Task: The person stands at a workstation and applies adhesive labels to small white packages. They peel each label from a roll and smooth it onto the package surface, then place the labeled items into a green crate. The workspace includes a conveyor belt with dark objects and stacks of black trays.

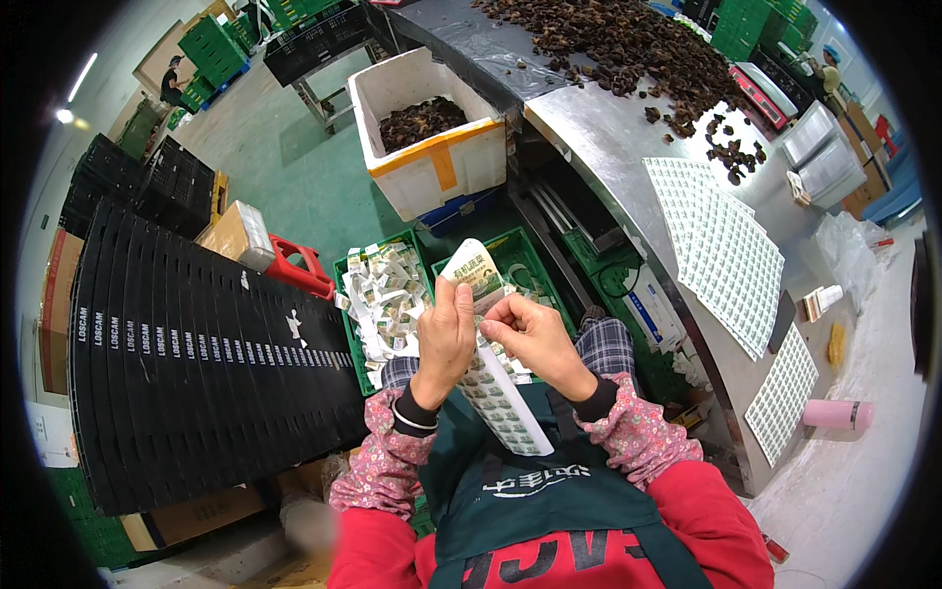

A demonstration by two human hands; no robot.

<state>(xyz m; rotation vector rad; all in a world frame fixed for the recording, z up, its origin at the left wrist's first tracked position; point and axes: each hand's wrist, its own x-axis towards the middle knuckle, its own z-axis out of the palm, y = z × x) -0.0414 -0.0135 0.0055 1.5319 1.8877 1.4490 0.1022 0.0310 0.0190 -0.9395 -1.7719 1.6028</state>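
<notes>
My left hand (447, 335) grips a printed paper tag or sleeve (475, 266) together with the upper end of a sheet of small green-and-white stickers (502, 405). That sheet hangs down over my dark green apron (530, 493). My right hand (536, 340) is at the sheet's upper edge, just below the printed piece, with thumb and forefinger pinched together; whether a sticker is between them cannot be told. Under my hands, a green plastic crate (358, 372) holds many white, labelled paper bands (386, 294). A second green crate (515, 235) stands beside it, partly hidden by my hands.
A steel table (596, 143) at right carries fanned sticker sheets (717, 243), another sheet (784, 397), dried dark mushrooms or fungus (625, 44), a red scale (758, 96) and a pink bottle (839, 414). Ahead is a foam box (441, 173); black crates (213, 353) stand left. Two people are far off.
</notes>
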